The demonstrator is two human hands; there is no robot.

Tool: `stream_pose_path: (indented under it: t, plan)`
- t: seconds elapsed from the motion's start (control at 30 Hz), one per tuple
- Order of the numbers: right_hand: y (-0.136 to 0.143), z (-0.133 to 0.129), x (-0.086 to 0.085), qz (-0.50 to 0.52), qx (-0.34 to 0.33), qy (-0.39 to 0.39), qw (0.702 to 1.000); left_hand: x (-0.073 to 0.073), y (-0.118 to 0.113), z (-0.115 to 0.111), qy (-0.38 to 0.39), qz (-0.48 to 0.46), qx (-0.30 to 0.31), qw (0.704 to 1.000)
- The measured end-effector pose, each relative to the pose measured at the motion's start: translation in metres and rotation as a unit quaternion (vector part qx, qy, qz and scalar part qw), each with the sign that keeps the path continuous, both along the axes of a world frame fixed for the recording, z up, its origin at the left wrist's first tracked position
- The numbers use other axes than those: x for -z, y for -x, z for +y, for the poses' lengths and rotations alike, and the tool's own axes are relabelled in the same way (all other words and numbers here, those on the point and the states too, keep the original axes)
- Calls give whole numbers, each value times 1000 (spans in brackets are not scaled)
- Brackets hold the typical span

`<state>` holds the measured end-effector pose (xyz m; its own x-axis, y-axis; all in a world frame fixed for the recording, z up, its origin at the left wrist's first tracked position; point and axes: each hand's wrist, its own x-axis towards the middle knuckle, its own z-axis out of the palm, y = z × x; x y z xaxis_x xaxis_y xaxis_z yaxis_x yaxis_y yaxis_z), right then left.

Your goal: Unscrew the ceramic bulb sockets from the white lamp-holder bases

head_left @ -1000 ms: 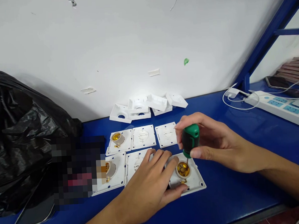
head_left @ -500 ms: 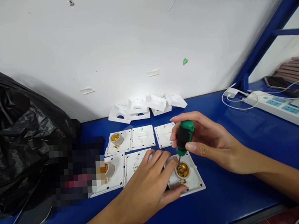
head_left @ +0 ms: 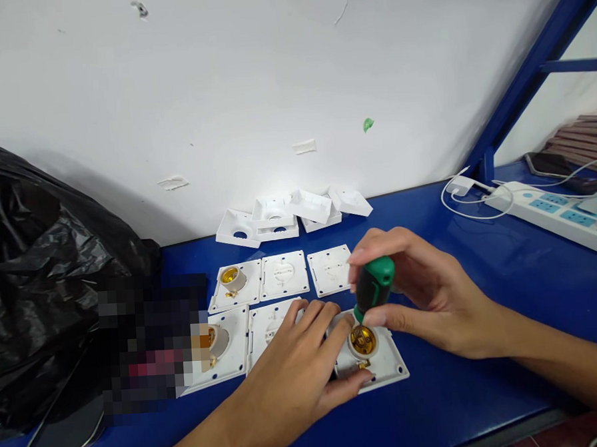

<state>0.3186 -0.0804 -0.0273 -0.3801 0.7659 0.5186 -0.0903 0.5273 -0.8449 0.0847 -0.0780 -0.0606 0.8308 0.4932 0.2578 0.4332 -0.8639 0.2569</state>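
Note:
My right hand (head_left: 422,290) grips a green and black screwdriver (head_left: 374,287), its tip end over the brass socket (head_left: 363,341) of the front right white plate (head_left: 393,365). The shaft is mostly hidden. My left hand (head_left: 310,356) steadies that plate, thumb at its front and fingers at the socket's left side. Beneath and behind the left hand lies a middle plate (head_left: 258,325). To the left, another plate (head_left: 240,350) bears a socket, partly blurred out. Behind stand three more plates: one with a brass socket (head_left: 233,278), and two without (head_left: 284,275) (head_left: 329,270).
White square covers (head_left: 275,211) are piled against the wall. A black plastic bag (head_left: 56,276) and a dark phone-like slab (head_left: 63,422) are at the left. On the right are a white power strip (head_left: 553,210), cables and a phone (head_left: 548,164).
My right hand and the screwdriver have moved down toward the socket, and the handle is tilted more to the right. My left hand stays on the plate.

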Motion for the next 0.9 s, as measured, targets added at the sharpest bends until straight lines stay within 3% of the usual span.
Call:
stream_pose_path:
  t: [0.13, 0.37, 0.57, 0.67, 0.8, 0.9]
  plan:
    - [2, -2, 0, 8, 35, -67, 997, 0, 0, 0, 4, 1, -1, 1000]
    - [-4, -5, -5, -7, -39, -10, 999, 3, 1, 0, 2, 12, -5, 1000]
    - [-10, -6, -20, -48, -138, 58, 988, 4, 1, 1, 8, -10, -3, 1000]
    - [-9, -2, -22, -69, -99, 32, 992, 3, 1, 1, 11, 2, -5, 1000]
    - [-4, 2, -9, -75, -13, -67, 995, 1, 0, 1, 14, 23, -1, 1000]
    - [-1, -1, 0, -77, 29, -84, 993, 0, 0, 1, 4, 17, -1, 1000]
